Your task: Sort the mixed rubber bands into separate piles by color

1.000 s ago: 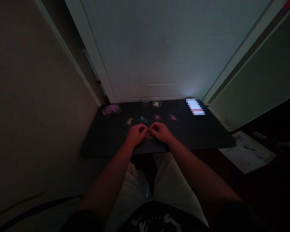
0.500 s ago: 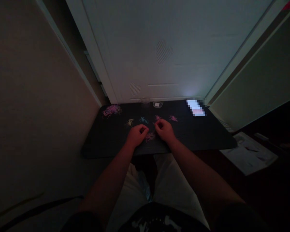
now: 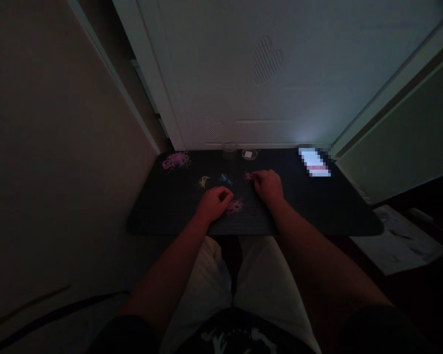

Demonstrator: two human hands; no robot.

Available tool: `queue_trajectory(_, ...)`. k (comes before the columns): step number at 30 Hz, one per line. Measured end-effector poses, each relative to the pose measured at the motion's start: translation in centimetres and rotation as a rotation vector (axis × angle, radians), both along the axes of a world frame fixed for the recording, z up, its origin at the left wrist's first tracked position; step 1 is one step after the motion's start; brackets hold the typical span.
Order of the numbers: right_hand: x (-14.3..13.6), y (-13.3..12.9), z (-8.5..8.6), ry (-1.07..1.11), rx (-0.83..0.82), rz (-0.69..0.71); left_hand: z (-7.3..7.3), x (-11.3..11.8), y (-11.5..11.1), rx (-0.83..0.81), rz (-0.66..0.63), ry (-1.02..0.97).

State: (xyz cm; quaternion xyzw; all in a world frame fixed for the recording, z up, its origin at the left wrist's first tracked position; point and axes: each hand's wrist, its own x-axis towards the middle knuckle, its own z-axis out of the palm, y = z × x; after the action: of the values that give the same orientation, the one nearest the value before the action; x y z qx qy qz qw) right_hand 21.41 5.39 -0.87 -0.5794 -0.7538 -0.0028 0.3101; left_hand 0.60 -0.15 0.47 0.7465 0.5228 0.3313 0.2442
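Note:
My left hand (image 3: 214, 202) is pinched at the left edge of a mixed pile of thin coloured strands (image 3: 235, 206), perhaps small elastic bands. What its fingertips hold, if anything, is too small to make out. My right hand (image 3: 269, 187) reaches a small pink pile (image 3: 247, 176), its fingers pressed together at the pile's right edge; their grip is unclear. Left of that lie a blue pile (image 3: 225, 179) and a pale yellow pile (image 3: 204, 182). A larger pink-purple pile (image 3: 176, 161) is at the table's far left corner.
The dark table (image 3: 299, 216) stands against a white panel (image 3: 206, 73) with striped hearts. At its back edge are a clear round container (image 3: 229, 149) and a clear lid (image 3: 249, 155) with a white label. A lit, blurred-out phone-like screen (image 3: 315, 162) lies at the right.
My right hand has moved right, away from my left hand, to the pink pile. It now covers the spot of the rightmost pink pile. My left hand stays by the mixed pile. The view has shifted slightly.

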Motion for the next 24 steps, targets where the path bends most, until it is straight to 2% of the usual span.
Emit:
queue_trajectory(6, 0.0, -0.3, 0.4, 0.065, 0.044, -0.031, -0.1, 0.0, 0.2, 0.011, 0.019, 0.003)
queue_trajectory(11, 0.0, -1.0, 0.6, 0.074, 0.077, 0.052, 0.1, 0.1, 0.2, 0.018, 0.042, 0.009)
queue_trajectory(16, 0.0, -1.6, 0.7, 0.113, 0.037, 0.153, 0.2, 0.2, 0.1, 0.027, 0.065, 0.016)
queue_trajectory(24, -0.1, -1.6, 0.4, 0.360, -0.040, 0.159, -0.1, 0.2, 0.1, 0.040, 0.081, 0.019)
